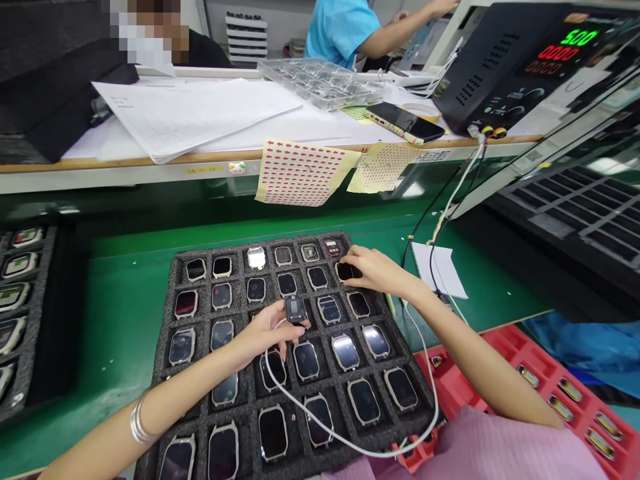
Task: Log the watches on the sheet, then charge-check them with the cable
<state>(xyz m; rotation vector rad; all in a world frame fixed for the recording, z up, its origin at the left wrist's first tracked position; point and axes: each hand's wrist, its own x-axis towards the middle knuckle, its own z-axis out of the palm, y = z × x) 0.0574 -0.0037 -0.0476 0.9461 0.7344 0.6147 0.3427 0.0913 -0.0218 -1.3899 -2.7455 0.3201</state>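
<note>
A black foam tray [240,243] on the green mat holds rows of smartwatch bodies [306,360] in separate cells. My left hand [265,330] grips a dark smartwatch body [296,309] above the middle of the tray, and a white cable [360,453] runs from that hand's area in a long loop past the tray's near edge. My right hand [375,270] is at the tray's far right, its fingertips curled over another dark watch body [346,271]. That watch is partly hidden by the fingers.
A second foam tray [30,313] with watches lies at the left, and a red tray [550,393] holds small parts at the lower right. Ahead stand a power supply [520,73], a phone [405,122], a clear tray [320,83], papers and red sticker sheets [303,173]. A co-worker [340,33] sits beyond.
</note>
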